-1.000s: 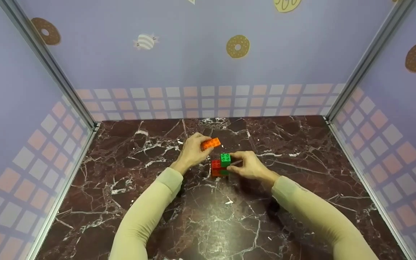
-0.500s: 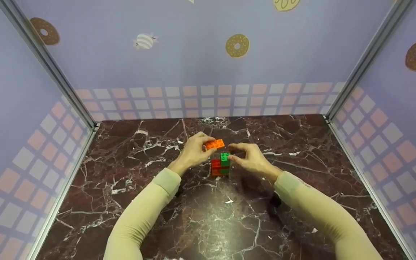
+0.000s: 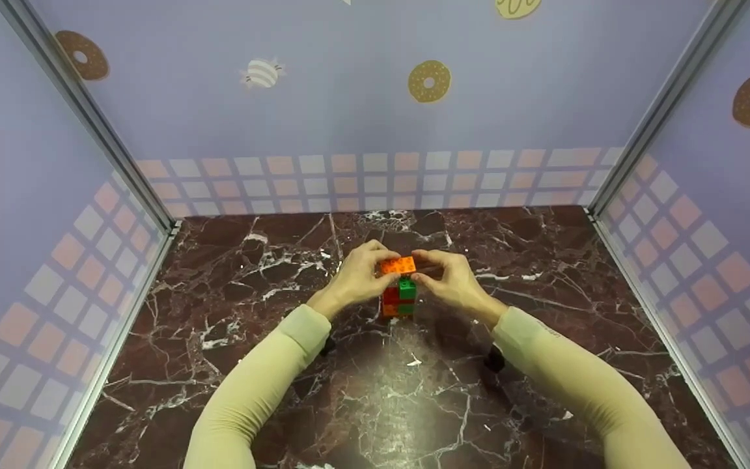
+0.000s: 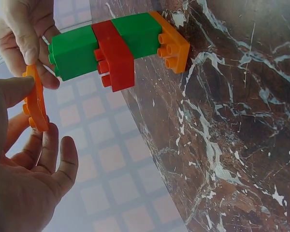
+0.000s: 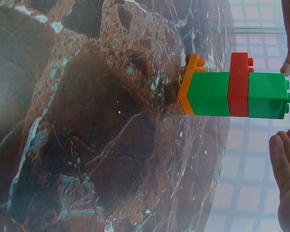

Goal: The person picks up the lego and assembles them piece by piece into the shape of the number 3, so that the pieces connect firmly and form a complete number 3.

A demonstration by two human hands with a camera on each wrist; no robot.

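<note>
My left hand [image 3: 361, 272] pinches a thin orange toy building brick [image 3: 398, 265] between thumb and fingers. It hovers just above and behind a short upright tower of toy bricks. From bottom to top the tower has a thin orange brick [image 4: 172, 42], a green block [image 5: 209, 94], a thin red brick [image 4: 114, 55] and another green block [image 5: 268, 95]. The orange and red bricks jut out to the left, showing studs. My right hand [image 3: 451, 281] is by the right end of the held brick, fingers relaxed; its thumb tip overlaps that end in the left wrist view.
The tower stands on a dark red marbled tabletop [image 3: 401, 391] with white veins. Patterned lilac panels enclose the back [image 3: 349, 117] and both sides, joined by metal corner posts [image 3: 661, 104]. Small white flecks lie on the surface.
My left hand has carried the orange brick rightward to above the tower. My right hand has let go of the top green block and risen beside the orange brick.
</note>
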